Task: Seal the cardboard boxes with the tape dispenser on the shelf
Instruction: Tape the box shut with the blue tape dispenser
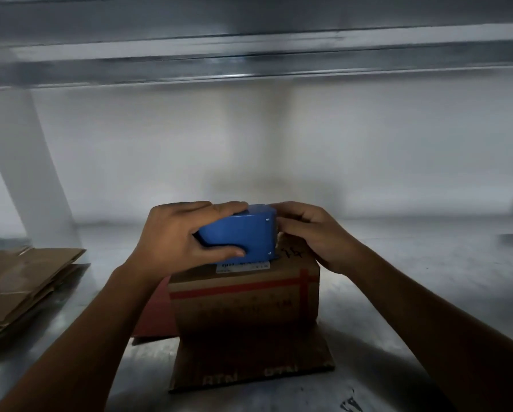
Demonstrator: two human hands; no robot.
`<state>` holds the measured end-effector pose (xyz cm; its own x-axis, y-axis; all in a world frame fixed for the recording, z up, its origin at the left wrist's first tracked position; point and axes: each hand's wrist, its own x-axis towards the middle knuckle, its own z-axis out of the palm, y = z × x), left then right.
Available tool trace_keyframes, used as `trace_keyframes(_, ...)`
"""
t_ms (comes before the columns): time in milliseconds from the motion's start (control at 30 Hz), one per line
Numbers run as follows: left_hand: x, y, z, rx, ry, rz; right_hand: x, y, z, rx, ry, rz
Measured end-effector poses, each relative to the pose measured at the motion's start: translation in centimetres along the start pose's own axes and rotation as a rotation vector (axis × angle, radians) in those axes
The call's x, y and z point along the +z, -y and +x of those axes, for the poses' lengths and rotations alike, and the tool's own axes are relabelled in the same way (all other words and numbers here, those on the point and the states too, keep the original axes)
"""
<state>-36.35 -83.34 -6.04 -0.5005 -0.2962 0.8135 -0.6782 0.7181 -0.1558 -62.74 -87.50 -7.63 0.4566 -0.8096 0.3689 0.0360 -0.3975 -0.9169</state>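
Note:
A small cardboard box [243, 301] with a red tape stripe stands in the middle of the metal shelf [413, 292]. On its top rests a blue tape dispenser [243, 233]. My left hand [178, 236] wraps around the dispenser from the left, thumb on its near side. My right hand [317, 233] lies on the right part of the box top, fingertips curled against the dispenser's right end. Whether those fingers pinch tape is hidden.
The box stands on a flat cardboard sheet [249, 361], with a red-brown sheet [157, 313] to its left. A stack of flattened cardboard [20, 281] lies at the far left. A shelf beam [249, 58] runs overhead, and an upright post [32, 171] stands at left.

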Motion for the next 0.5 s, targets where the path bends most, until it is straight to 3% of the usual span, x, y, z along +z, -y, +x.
trace_keyframes(300,-0.03,0.17,-0.21,0.004,0.003,-0.062,0.67,-0.40,-0.11,0.024,-0.051,-0.044)
trace_keyframes(500,-0.09,0.19,-0.38,0.006,0.012,-0.106,0.37,-0.07,-0.40,-0.014,0.081,-0.067)
